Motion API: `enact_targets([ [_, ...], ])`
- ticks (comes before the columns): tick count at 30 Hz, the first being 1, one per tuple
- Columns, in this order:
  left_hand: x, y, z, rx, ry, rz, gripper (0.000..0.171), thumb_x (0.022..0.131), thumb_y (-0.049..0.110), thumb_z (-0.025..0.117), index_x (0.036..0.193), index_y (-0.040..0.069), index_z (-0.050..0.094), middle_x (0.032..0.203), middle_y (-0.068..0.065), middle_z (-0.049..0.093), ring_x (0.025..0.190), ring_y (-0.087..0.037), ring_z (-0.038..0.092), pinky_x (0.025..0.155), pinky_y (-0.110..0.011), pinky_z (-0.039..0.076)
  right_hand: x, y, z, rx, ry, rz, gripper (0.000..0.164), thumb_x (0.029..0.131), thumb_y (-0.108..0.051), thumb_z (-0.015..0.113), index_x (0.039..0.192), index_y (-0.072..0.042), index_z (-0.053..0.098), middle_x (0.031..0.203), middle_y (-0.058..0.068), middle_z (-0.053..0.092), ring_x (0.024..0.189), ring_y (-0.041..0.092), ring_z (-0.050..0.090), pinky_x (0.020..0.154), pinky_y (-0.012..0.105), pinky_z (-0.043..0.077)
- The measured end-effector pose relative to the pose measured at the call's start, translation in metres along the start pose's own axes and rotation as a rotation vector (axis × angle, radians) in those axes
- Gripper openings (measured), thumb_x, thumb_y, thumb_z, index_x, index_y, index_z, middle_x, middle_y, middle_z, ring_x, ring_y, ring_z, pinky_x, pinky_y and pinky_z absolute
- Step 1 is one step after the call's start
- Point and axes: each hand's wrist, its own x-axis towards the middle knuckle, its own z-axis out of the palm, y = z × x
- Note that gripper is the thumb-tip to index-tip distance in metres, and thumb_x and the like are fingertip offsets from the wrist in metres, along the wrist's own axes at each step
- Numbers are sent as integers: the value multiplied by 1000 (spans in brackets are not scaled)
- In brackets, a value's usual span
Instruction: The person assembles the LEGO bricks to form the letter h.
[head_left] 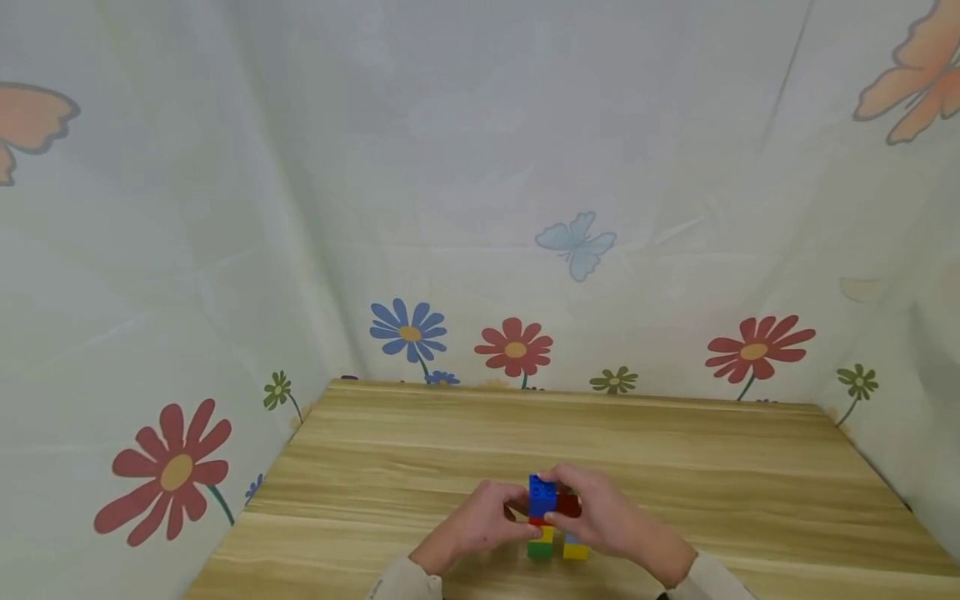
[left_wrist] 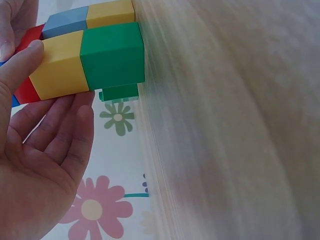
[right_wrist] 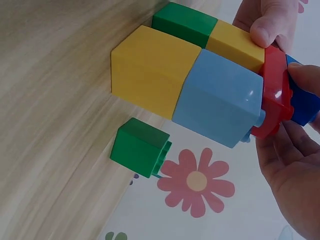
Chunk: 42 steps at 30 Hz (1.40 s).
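Toy building bricks form two short columns on the table, joined by a red brick (right_wrist: 276, 85). One column has a green brick (left_wrist: 114, 56) under a yellow brick (left_wrist: 59, 65); the other has a larger-looking yellow brick (right_wrist: 155, 67) under a light blue brick (right_wrist: 220, 95). A dark blue brick (head_left: 542, 498) sits on the red one, above the green-and-yellow column. My left hand (head_left: 491, 518) pinches that column at its yellow brick, thumb near the red edge. With thumb and fingers, my right hand (head_left: 603, 510) grips the dark blue brick, partly covering the red one.
A loose green brick (right_wrist: 140, 147) stands on the wooden table (head_left: 420, 433) behind the structure, out of sight in the head view. Pale fabric walls (head_left: 480, 167) printed with flowers and butterflies stand along the table's back and sides.
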Motion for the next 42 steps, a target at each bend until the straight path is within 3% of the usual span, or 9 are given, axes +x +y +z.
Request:
enact_targets([
  [10, 0, 1, -1, 3, -2, 12, 20, 83, 26, 74, 101, 17, 70, 90, 14, 67, 84, 0, 60, 73, -21, 50, -1, 2, 1, 72, -1, 66, 41, 88, -26, 68, 124, -13, 54, 110, -5, 60, 91, 10, 58, 80, 28, 51],
  [18, 1, -1, 0, -13, -10, -21, 21, 82, 27, 75, 101, 18, 70, 90, 15, 66, 86, -3, 61, 75, -22, 49, -4, 2, -8, 173, -23, 188, 46, 87, -32, 69, 126, -15, 52, 113, -4, 60, 97, 17, 58, 85, 36, 50],
  [23, 2, -1, -1, -14, -5, -37, 24, 81, 28, 76, 102, 18, 70, 91, 15, 66, 86, -3, 61, 77, -24, 50, -6, 12, -21, 122, 70, 151, 38, 87, -22, 69, 121, -13, 56, 112, -2, 63, 98, 18, 60, 84, 41, 50],
  [29, 0, -1, -2, -11, -9, -69, 24, 80, 28, 77, 101, 19, 70, 91, 15, 66, 86, -5, 61, 76, -23, 49, -9, 35, -28, 65, 118, 182, 36, 87, -15, 70, 120, -10, 57, 111, 2, 63, 98, 27, 60, 80, 39, 52],
  [35, 0, 0, -2, -5, -8, -76, 25, 80, 28, 77, 101, 18, 70, 91, 15, 66, 87, -7, 61, 76, -22, 49, -10, 60, -25, 15, 104, 259, 34, 86, -11, 69, 118, -9, 58, 112, 10, 62, 96, 28, 59, 77, 34, 51],
  [42, 1, 1, -3, -6, -9, -74, 24, 80, 27, 77, 101, 17, 70, 90, 15, 66, 88, -9, 62, 76, -23, 49, -1, 73, -20, -22, 33, 318, 39, 84, -12, 72, 120, -2, 58, 115, 15, 60, 98, 31, 58, 79, 41, 50],
])
